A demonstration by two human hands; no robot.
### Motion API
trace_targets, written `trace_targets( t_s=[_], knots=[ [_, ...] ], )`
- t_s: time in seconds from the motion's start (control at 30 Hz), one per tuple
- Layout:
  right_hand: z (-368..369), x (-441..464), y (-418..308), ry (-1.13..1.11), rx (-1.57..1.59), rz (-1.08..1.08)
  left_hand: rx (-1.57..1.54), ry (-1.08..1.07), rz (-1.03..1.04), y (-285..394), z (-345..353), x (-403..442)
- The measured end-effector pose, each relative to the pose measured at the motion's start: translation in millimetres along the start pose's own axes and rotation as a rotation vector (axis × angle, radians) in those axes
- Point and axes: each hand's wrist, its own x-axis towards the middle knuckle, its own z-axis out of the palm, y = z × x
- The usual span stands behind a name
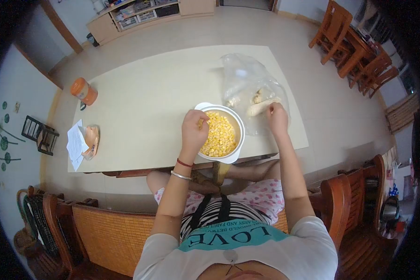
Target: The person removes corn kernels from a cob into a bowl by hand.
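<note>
A white two-handled bowl (242, 135) filled with loose yellow corn kernels (219, 135) stands at the table's front edge. My left hand (194, 131) is over the bowl's left rim, its fingers curled together above the kernels; whatever they hold is hidden. To the right, a clear plastic bag (240, 77) lies spread on the table with a pale, stripped corn cob (261, 108) and a few cob pieces (258, 96) on it. My right hand (278, 119) is closed at the right end of the cob, fingertips pinched against it.
The pale table (149, 93) carries an orange canister (84, 91) at the far left, with papers (76, 142) and a packet (92, 140) nearer me. Under the front edge, a yellowish object (221, 172) shows between my legs. A wooden bench (112, 233) is behind me.
</note>
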Motion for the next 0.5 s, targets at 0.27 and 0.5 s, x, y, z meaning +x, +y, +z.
trace_targets(
  t_s=[0.27,0.5],
  knots=[
    [27.4,-41.8,-73.5,-0.015,0.943,0.098,0.445,-0.683,0.128,-0.6,61.0,14.3],
    [64.0,-55.7,-103.9,0.049,0.994,-0.097,0.116,-0.617,0.093,-14.6,68.4,8.4]
  ],
)
